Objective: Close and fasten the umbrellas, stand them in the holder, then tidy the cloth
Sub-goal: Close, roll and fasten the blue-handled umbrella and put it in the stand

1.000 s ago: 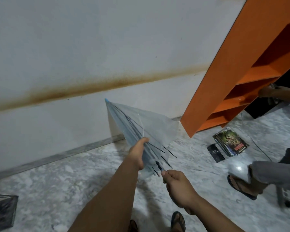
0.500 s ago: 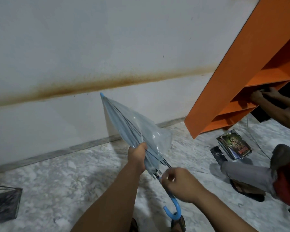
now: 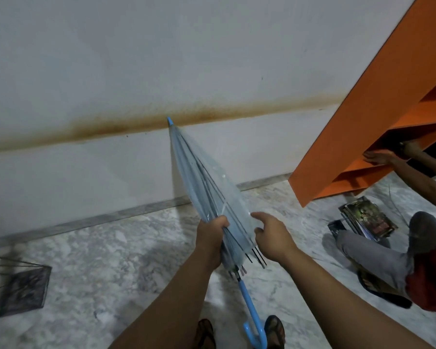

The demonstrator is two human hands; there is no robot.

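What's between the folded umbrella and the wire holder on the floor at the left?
In the head view only bare marble floor lies between the umbrella and the wire holder; the left hand grips the umbrella.

Grey-white marbled stone floor (image 3: 106, 250) meets white wall. On it: black wire-frame holder (image 3: 15, 285) at left edge; tall orange shelf unit (image 3: 357, 137) at right; stack of printed booklets (image 3: 367, 219) just beside shelf base, near seated person's sandalled foot.

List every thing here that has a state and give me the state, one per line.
umbrella: closed, canopy loose and not fastened, tip up
left hand: grips the folded canopy
right hand: open, fingers touching the canopy
wire holder: on the floor, no umbrella inside
orange shelf: tilted
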